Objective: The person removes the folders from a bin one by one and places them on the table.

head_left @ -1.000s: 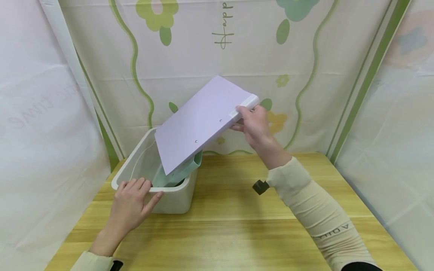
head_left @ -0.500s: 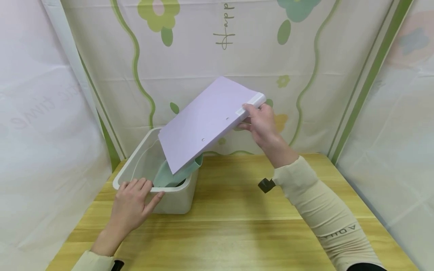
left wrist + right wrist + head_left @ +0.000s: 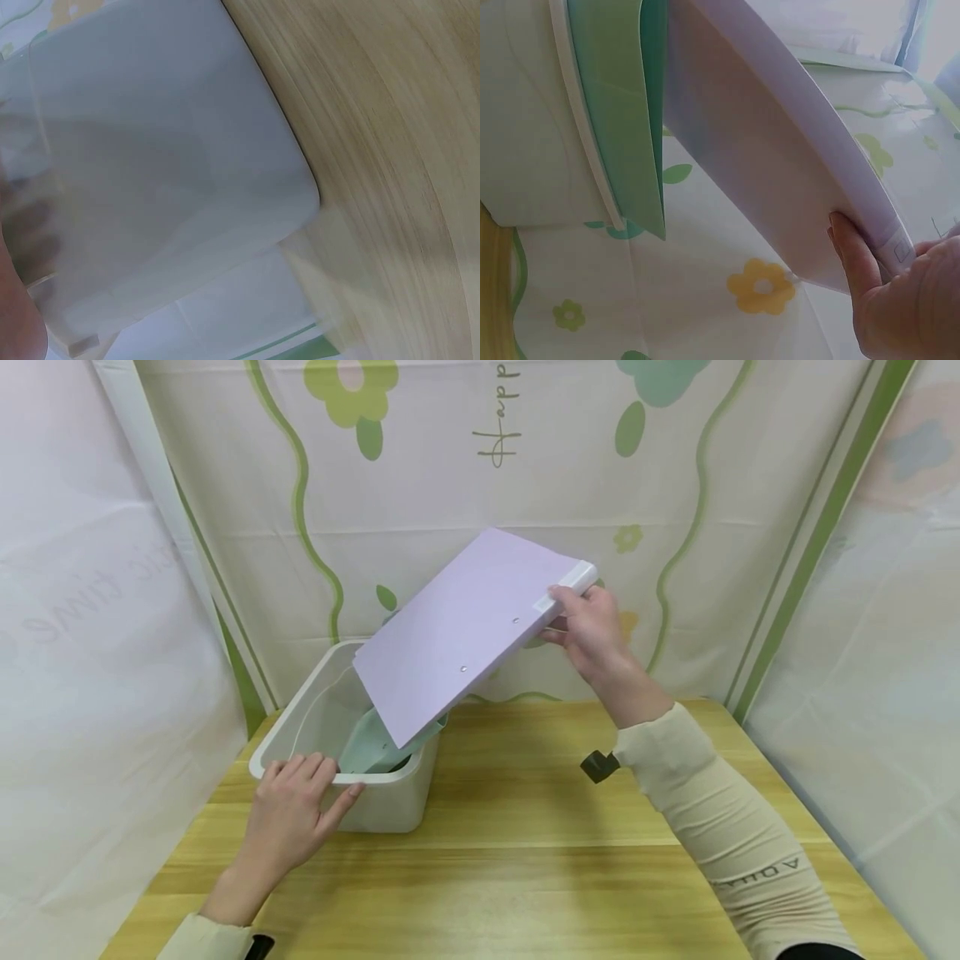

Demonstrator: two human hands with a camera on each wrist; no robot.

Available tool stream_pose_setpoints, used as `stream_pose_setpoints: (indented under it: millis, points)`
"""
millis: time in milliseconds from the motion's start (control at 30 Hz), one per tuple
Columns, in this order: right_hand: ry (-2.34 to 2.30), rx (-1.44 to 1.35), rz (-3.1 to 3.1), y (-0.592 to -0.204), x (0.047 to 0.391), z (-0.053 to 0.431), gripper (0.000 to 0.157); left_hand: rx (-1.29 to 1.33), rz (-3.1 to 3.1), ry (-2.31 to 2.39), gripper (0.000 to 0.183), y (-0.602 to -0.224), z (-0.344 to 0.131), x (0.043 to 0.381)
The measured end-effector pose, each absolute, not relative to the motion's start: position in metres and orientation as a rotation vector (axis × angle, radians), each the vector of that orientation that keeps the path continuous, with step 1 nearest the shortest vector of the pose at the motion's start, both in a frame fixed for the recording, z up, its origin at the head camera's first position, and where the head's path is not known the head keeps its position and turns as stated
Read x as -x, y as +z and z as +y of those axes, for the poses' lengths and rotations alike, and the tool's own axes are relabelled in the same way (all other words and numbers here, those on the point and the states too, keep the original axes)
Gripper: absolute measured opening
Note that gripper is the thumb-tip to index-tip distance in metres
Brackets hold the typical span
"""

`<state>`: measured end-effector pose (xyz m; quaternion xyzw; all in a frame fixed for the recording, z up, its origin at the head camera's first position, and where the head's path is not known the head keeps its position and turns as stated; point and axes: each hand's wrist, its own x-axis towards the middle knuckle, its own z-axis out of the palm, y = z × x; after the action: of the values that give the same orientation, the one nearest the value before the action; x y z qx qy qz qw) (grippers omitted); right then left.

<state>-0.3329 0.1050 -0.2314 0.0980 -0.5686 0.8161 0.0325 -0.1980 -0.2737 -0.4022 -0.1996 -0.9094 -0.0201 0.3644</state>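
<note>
A lilac file folder (image 3: 465,627) with a white spine label slants over a white plastic bin (image 3: 390,806). My right hand (image 3: 596,631) grips its upper right end, thumb on top and fingers beneath; the right wrist view shows the folder's (image 3: 750,142) underside. Inside the bin leans a mint-green folder (image 3: 371,743), partly hidden by the lilac one; its edge (image 3: 619,112) stands above the rim in the right wrist view. My left hand (image 3: 288,814) holds the bin's near rim, fingers over the edge and thumb along the outside.
The bin stands at the left of a wooden table (image 3: 525,877). A patterned cloth backdrop (image 3: 525,485) hangs behind the table, and pale cloth walls (image 3: 862,693) close in both sides. Something dark shows low inside the bin, too hidden to tell.
The right hand has drawn the lilac folder a little to the right, uncovering more of the bin's inside. The left hand keeps its place on the rim.
</note>
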Motion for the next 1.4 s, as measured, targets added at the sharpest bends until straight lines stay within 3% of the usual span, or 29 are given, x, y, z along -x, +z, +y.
stream_pose_setpoints:
  millis: [1400]
  points:
    - [2.603,-0.142,-1.679,-0.231,0.341,0.142,0.046,0.513,-2.341,-0.054,0.042,-0.403,-0.274,0.199]
